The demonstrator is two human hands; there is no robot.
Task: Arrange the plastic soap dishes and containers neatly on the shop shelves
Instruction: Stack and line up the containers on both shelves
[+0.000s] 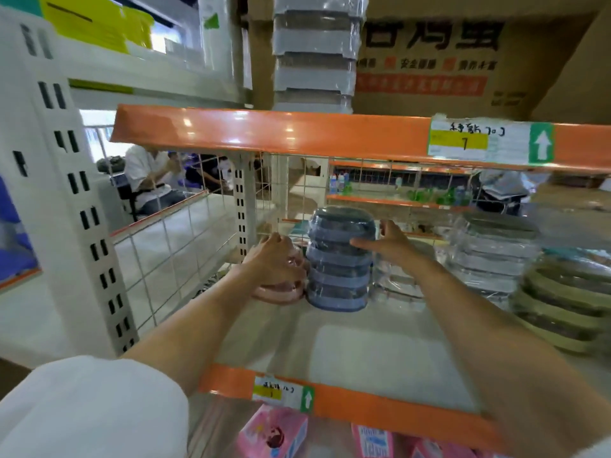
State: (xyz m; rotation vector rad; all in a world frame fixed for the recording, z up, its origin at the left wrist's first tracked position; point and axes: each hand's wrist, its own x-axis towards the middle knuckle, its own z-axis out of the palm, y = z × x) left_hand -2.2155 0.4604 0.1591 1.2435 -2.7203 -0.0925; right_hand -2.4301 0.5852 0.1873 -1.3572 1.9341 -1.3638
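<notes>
Orange-edged shelf (pixel 347 414) is reached into by both arms. A film-wrapped blue stack (pixel 340 259), light but slippery, is steadied at mid-height by the straight-fingered right hand (pixel 383 241). The pink stack (pixel 281 292) just beside it is gripped from above by the left hand (pixel 274 259).

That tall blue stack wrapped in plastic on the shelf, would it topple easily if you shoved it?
Probably, if pushed high up: the blue stack stands taller than it is wide. The glossy clear wrap looks slippery but seems to bind the dishes as one. The right hand touches its upper side, while the left hand holds a pink dish beside it.
</notes>
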